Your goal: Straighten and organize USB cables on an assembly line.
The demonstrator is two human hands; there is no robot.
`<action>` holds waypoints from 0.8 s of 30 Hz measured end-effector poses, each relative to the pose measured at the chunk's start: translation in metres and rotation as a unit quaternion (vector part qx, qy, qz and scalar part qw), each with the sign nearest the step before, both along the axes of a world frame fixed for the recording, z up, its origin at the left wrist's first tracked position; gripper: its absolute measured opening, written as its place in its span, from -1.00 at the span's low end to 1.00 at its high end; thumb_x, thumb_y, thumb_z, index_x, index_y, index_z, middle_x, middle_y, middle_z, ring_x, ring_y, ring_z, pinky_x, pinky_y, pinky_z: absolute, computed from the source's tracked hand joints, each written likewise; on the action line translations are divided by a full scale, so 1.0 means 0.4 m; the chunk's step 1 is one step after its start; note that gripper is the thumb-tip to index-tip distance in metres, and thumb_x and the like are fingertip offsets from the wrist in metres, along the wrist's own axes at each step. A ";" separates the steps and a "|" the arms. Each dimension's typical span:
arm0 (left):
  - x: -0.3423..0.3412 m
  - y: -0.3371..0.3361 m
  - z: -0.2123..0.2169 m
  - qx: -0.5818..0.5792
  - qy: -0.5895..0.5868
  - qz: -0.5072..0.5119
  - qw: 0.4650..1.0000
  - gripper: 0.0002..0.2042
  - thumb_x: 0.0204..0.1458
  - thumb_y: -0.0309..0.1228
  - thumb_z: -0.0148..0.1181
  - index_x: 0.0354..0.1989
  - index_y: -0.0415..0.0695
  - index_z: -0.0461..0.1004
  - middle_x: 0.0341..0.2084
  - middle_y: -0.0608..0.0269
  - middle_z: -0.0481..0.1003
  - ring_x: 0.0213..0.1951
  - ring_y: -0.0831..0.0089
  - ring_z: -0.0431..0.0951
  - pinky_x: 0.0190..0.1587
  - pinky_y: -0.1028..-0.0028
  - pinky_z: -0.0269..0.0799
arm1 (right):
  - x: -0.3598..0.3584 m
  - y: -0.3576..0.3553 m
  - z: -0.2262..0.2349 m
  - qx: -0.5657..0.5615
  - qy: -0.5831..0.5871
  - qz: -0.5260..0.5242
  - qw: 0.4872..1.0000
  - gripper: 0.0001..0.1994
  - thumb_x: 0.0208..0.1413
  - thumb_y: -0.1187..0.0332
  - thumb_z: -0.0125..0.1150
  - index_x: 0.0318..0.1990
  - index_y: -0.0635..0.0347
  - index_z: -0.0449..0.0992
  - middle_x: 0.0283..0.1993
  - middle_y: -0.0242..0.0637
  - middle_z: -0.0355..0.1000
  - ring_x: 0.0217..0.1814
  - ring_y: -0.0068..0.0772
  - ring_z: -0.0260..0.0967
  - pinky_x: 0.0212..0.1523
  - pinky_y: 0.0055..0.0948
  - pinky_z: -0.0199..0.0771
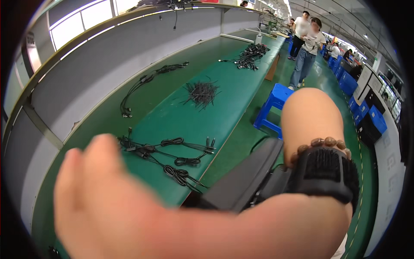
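Note:
My right hand (112, 203) stretches leftward across the lower picture, very close and blurred. Its fingers point up and look apart, with nothing visible in them. A bead bracelet (321, 144) and a wide black wristband (323, 170) circle the wrist, and the bent arm rises at the right. Beyond the fingers, bundles of black cables (174, 160) with tied loops lie on the green bench (161, 116); the hand appears apart from them. My left hand is out of sight.
A pile of thin black strips (202, 93) lies mid-bench. Loose cables (151, 77) stretch behind it, and a cable heap (250, 55) sits farther along. A blue stool (274, 105) stands in the aisle beside a long dark grey object (243, 177). Two people (307, 47) are in the aisle.

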State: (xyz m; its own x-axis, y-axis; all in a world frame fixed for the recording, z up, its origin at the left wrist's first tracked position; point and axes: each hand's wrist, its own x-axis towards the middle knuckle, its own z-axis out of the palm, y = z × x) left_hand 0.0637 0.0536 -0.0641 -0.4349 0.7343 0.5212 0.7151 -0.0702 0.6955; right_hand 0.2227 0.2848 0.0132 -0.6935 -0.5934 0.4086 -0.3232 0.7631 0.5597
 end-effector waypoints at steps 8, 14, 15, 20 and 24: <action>0.055 0.071 0.012 0.227 -0.246 0.096 0.937 -0.83 0.03 -0.38 0.01 -0.42 -0.26 0.35 -0.64 0.23 0.39 -0.69 0.62 0.30 -0.66 0.69 0.21 | -0.071 -0.001 -0.047 -0.169 -0.355 0.103 0.914 -0.63 -0.23 0.28 0.11 -0.24 0.34 0.35 -0.15 0.00 0.29 -0.33 -0.14 0.32 -0.39 -0.34 0.35; 0.098 0.031 0.001 0.447 -0.300 0.087 0.838 -0.83 0.01 -0.41 0.05 -0.31 -0.27 0.37 -0.58 0.21 0.43 -0.60 0.54 0.38 -0.51 0.65 0.31 | -0.189 -0.063 -0.284 -0.609 -0.311 0.282 0.673 -0.76 0.02 0.29 0.11 -0.26 0.29 0.36 -0.20 -0.16 0.36 -0.35 -0.40 0.36 -0.47 -0.45 0.35; 0.089 0.033 -0.010 0.491 -0.305 0.068 0.813 -0.83 0.01 -0.42 0.05 -0.29 -0.27 0.37 -0.57 0.20 0.44 -0.57 0.53 0.40 -0.48 0.64 0.33 | -0.200 -0.055 -0.280 -0.650 -0.425 0.239 0.583 -0.77 0.04 0.29 0.09 -0.26 0.29 0.37 -0.31 -0.22 0.36 -0.43 -0.46 0.33 -0.52 -0.50 0.31; 0.010 -0.060 -0.079 0.389 -0.322 0.120 0.854 -0.80 0.00 -0.46 0.06 -0.21 -0.26 0.37 -0.51 0.18 0.45 -0.48 0.53 0.42 -0.40 0.58 0.35 | -0.273 0.021 -0.196 -0.733 -0.499 0.070 0.457 -0.81 0.07 0.33 0.03 -0.29 0.29 0.40 -0.74 -0.51 0.19 -0.74 -0.75 0.05 -0.75 -0.68 0.01; -0.023 -0.025 -0.119 0.057 -0.235 -0.010 0.970 -0.69 -0.02 -0.39 0.10 -0.12 -0.29 0.32 -0.57 0.21 0.44 -0.53 0.56 0.41 -0.44 0.60 0.32 | -0.314 0.092 -0.085 -0.680 -0.502 0.102 0.524 -0.80 0.07 0.32 0.02 -0.30 0.29 0.44 -0.69 -0.49 0.24 -0.72 -0.76 0.10 -0.75 -0.70 0.05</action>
State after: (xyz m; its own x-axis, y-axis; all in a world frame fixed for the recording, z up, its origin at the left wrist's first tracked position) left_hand 0.0547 0.0436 -0.1118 -0.6300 0.6948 0.3469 0.3177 -0.1769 0.9315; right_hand 0.0969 0.3215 -0.0210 -0.9429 -0.3308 0.0392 -0.0859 0.1275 -0.9881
